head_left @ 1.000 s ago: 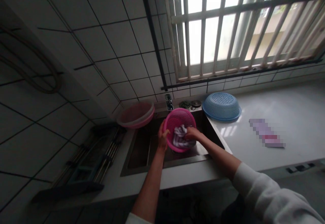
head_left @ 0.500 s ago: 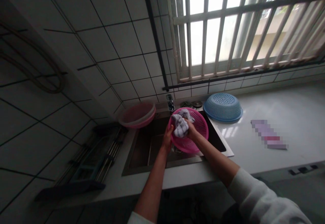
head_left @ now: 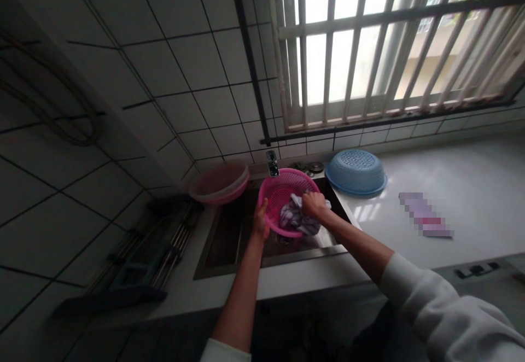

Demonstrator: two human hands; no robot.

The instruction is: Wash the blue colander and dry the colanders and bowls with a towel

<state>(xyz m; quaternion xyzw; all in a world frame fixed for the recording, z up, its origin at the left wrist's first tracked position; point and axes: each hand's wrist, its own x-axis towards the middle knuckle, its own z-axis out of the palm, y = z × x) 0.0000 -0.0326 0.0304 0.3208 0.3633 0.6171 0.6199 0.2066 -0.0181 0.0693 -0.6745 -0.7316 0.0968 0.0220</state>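
A pink plastic colander (head_left: 274, 195) is held over the steel sink (head_left: 223, 241), below the tap (head_left: 272, 163). My left hand (head_left: 261, 220) grips its left rim, with the thumb on top and the fingers hidden beneath. My right hand (head_left: 315, 204) is closed on a bunched, checked white-and-purple cloth (head_left: 293, 215) and presses it against the colander's right side. Part of the cloth lies over the front right rim.
A blue colander (head_left: 356, 171) sits upside down on the counter (head_left: 410, 170) to the right, and a blurred-out purple item (head_left: 426, 214) lies beyond it. Pink basins (head_left: 219, 182) rest at the sink's back left. A dark folding rack (head_left: 141, 263) is at left.
My right hand has moved the cloth from the colander's left side across to its right side. The colander has shifted slightly left, still in my left hand.
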